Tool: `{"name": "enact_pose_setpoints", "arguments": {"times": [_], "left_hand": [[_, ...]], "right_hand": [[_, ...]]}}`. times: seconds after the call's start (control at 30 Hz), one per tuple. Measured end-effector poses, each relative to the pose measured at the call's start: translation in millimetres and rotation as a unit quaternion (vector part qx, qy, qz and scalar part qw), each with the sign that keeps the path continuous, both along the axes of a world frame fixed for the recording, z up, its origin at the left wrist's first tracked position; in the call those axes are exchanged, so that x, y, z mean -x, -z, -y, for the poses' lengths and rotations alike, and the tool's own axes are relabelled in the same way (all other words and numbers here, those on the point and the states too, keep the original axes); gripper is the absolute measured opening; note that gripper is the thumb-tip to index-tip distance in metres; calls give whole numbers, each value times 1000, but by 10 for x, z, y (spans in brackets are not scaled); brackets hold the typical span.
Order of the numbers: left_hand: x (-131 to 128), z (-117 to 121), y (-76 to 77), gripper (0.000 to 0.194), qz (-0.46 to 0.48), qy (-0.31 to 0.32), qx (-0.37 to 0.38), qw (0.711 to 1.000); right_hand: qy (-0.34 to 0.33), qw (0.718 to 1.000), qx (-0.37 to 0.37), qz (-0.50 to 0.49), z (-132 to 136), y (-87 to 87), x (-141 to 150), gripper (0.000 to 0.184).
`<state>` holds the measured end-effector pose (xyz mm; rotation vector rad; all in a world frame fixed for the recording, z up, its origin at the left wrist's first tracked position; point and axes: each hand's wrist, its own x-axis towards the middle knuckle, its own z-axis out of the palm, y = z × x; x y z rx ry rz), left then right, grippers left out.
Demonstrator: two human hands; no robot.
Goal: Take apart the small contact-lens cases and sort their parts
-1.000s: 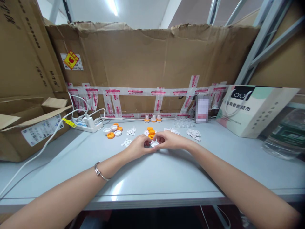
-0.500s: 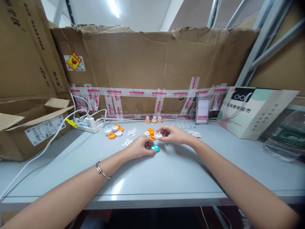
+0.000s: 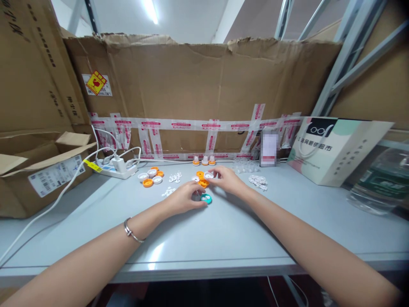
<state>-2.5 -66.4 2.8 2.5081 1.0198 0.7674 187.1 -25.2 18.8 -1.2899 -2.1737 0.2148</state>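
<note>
My right hand [image 3: 226, 181] pinches a white round cap [image 3: 208, 175] by its right side, at a small group of orange caps [image 3: 203, 183] and white ones in the middle of the table. Just nearer to me, my left hand [image 3: 187, 198] has its thumb and curled fingers around the left edge of a teal round cap [image 3: 207, 199] on the tabletop. Small white pieces lie inside the teal cap. Small white parts [image 3: 168, 192] are scattered left of my left hand, partly beside its knuckles.
Orange and white caps [image 3: 148, 183] lie at the left, near a power strip [image 3: 124, 172]. Several orange-based clear pieces [image 3: 203, 160] stand at the back. Clear parts [image 3: 245, 165], white parts [image 3: 258, 182], a phone [image 3: 268, 149], a paper bag [image 3: 332, 157] and a large bottle [image 3: 377, 183] are rightward.
My right hand has moved slightly left and away from me with the white cap, to the group of caps. My left hand stays by the teal cap. The view has shifted slightly.
</note>
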Motion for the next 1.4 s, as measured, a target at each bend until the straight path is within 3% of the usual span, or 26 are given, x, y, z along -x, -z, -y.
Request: {"name": "enact_pose_setpoints", "arguments": {"times": [0.3,0.7,0.9,1.03,1.23,1.4], "left_hand": [[-27,18,-19,27,-14,6,2,1000],[-17,8,-28,28,-15,0,8,1000],[-15,12,-22,31,10,8,4,1000],[-13,44,-85,29,43,-3,-36,998],[106,-63,-168,32,125,-108,-150,975],[204,-160,-180,21,102,-57,-46,992]], "right_hand": [[-20,999,-40,29,-96,170,160,22],[-47,999,-26,7,-91,148,89,34],[-35,999,-26,-4,-117,185,93,22],[-42,997,-54,-26,-111,171,95,16],[-145,980,-105,-89,24,34,140,14],[-203,967,-71,-140,109,-1,161,15]]}}
